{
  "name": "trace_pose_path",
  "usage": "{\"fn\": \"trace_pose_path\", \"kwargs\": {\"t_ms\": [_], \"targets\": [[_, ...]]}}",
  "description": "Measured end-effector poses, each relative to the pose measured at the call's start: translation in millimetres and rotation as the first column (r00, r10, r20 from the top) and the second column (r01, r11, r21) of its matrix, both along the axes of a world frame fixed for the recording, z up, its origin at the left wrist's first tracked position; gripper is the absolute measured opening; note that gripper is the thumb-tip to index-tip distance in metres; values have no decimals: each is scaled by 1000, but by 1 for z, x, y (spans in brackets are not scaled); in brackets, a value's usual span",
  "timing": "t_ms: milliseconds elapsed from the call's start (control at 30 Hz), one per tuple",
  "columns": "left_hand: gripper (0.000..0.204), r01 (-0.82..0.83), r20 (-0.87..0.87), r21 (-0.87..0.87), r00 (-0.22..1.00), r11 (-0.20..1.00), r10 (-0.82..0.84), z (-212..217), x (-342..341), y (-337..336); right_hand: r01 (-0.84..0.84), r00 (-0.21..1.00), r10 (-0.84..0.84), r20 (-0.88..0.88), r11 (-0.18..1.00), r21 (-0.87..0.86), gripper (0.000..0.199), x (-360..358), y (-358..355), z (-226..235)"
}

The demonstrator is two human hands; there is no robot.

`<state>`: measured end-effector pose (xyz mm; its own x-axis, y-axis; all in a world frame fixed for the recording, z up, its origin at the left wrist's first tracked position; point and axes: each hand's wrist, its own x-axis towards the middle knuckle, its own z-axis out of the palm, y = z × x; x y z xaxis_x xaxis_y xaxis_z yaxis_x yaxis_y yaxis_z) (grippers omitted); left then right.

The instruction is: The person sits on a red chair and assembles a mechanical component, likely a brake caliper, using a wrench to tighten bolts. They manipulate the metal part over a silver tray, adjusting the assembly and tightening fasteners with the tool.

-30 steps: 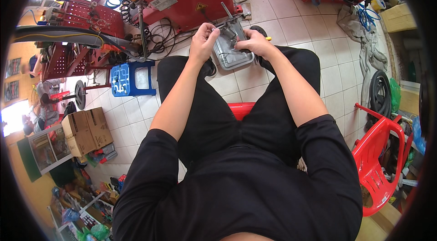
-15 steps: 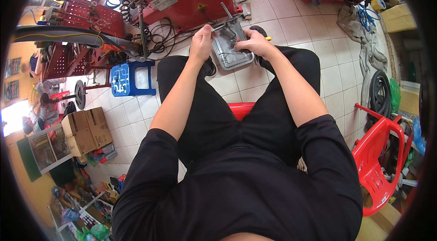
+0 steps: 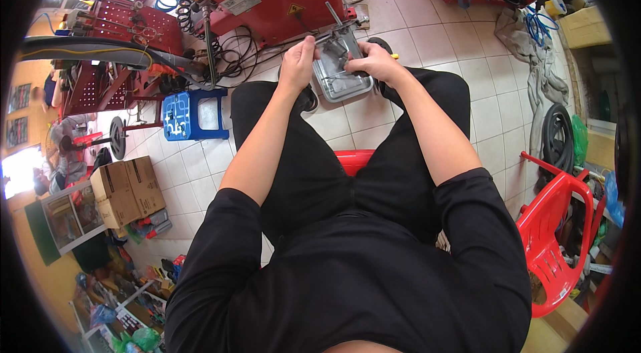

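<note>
Both hands, left hand [image 3: 298,63] and right hand [image 3: 374,63], closed on a stiff, probably slippery metal tray [image 3: 342,79], best gripped by its rims.

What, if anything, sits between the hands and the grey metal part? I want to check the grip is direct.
Nothing visible does. The left hand and right hand both touch the grey metal part directly, one on each side of it, above the tiled floor.

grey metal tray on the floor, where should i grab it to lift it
Grip the grey metal tray by its near short rim, coming from above on the person's side. That raised edge lies bare toward the knees, while the left hand and right hand crowd the far end.
</note>
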<state>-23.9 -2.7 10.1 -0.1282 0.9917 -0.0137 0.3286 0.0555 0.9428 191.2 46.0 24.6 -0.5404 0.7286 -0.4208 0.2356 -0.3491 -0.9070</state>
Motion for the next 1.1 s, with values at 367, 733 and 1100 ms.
{"fn": "trace_pose_path", "kwargs": {"t_ms": [367, 733, 1100], "targets": [[30, -17, 80, -5, 997, 1000, 18, 4, 3, 0, -6, 1000, 6, 6, 1000, 27, 42, 0, 1, -4], [27, -15, 176, 41, 984, 999, 7, 7, 8, 0, 3, 1000, -3, 5, 1000, 4, 44, 0, 1, -4], [39, 23, 155, 101, 987, 995, -39, 5, 10, -1, 6, 1000, -7, 8, 1000, 19, 42, 0, 0, -3]]}}
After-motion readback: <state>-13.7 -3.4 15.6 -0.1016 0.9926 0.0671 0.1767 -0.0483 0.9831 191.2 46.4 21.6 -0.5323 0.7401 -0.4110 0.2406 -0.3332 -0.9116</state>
